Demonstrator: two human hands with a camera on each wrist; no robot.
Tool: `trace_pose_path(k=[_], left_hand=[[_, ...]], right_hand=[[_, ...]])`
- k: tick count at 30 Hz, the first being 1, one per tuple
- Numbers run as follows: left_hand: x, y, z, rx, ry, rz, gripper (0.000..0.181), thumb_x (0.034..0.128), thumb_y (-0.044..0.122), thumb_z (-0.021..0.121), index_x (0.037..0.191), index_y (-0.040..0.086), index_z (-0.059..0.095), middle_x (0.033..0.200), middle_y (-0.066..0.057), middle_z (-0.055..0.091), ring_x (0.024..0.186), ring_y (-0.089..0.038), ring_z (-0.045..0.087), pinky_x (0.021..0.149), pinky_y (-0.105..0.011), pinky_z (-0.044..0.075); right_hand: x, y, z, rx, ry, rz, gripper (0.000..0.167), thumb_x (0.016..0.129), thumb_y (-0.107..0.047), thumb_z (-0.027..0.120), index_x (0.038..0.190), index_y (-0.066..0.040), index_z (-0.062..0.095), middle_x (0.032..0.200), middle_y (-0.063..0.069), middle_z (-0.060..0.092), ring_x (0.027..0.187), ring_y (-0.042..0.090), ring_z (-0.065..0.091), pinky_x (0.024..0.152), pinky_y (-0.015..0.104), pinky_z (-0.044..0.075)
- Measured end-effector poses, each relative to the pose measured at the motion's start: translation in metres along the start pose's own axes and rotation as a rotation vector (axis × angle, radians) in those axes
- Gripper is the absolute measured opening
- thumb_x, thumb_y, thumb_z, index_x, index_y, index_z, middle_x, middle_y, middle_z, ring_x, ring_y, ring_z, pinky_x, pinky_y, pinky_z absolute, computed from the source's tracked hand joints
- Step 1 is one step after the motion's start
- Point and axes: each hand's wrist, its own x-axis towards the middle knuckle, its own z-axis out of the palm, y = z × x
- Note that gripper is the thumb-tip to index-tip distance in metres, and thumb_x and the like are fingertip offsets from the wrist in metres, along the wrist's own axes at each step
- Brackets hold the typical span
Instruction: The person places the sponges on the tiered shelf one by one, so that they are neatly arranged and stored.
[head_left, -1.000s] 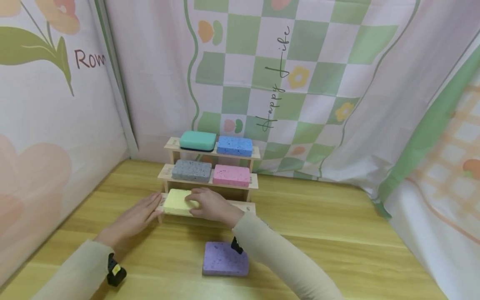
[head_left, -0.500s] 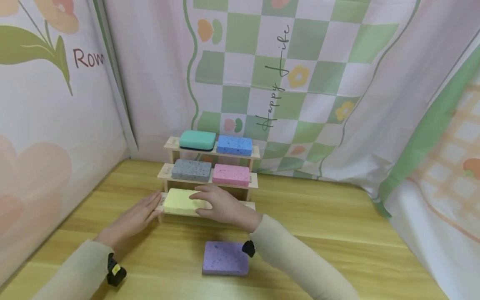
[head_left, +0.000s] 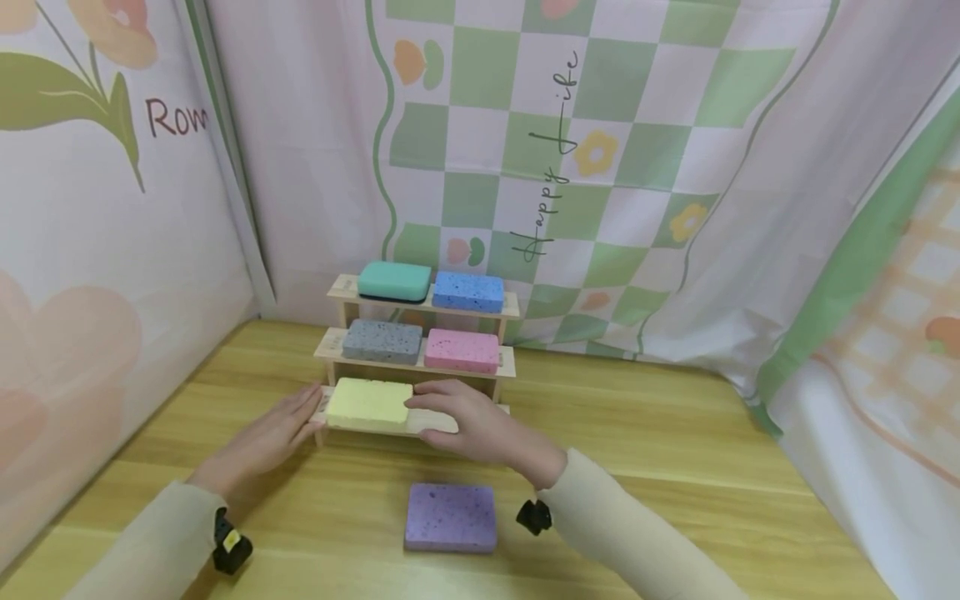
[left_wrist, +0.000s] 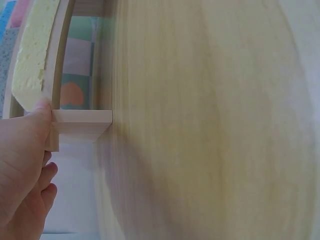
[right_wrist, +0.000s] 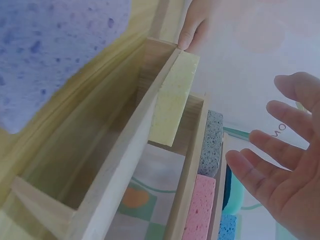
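A three-tier wooden display stand (head_left: 336,342) bears sponges on its steps. On the bottom step, at the left, lies a pale yellow sponge (head_left: 369,402). My left hand (head_left: 258,437) holds the left end of that step, its thumb against the board in the left wrist view. My right hand (head_left: 480,421) is over the right part of the step, fingers spread and gripping nothing. Its fingertips are close to the yellow sponge's right edge in the head view; whether they touch, I cannot tell. In front of the stand a purple sponge (head_left: 450,517) lies flat on the table (head_left: 637,467).
The middle step carries a grey sponge (head_left: 382,342) and a pink sponge (head_left: 461,350). On the top step are a teal sponge (head_left: 394,281) with a dark underside and a blue sponge (head_left: 468,292). A patterned curtain (head_left: 525,167) hangs close behind the stand.
My right hand has let go of the yellow sponge and drawn back to the right, uncovering more of it and the purple sponge. My left hand stays in place.
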Motion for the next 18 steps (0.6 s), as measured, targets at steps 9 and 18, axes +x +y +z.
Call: trace_pose_path(k=[9,18], left_hand=[[0.0,0.003,-0.002,-0.001,-0.001,0.001,0.056,0.1002,0.025,0.04,0.139,-0.012,0.025,0.143,-0.029,0.022,0.13,-0.044,0.023,0.105,-0.054,0.02],[-0.002,0.003,-0.001,0.026,0.044,0.04,0.053,0.0984,0.019,0.045,0.136,-0.014,0.028,0.141,-0.031,0.026,0.127,-0.045,0.027,0.103,-0.055,0.023]], right_hand=[[-0.025,0.004,0.001,0.052,-0.01,0.042,0.041,0.092,-0.024,0.059,0.13,-0.01,0.053,0.135,0.01,0.045,0.125,0.023,0.039,0.101,0.039,0.036],[-0.045,0.012,0.007,0.036,0.019,0.01,0.041,0.089,-0.023,0.062,0.126,-0.005,0.055,0.131,0.015,0.049,0.122,0.027,0.042,0.101,0.043,0.035]])
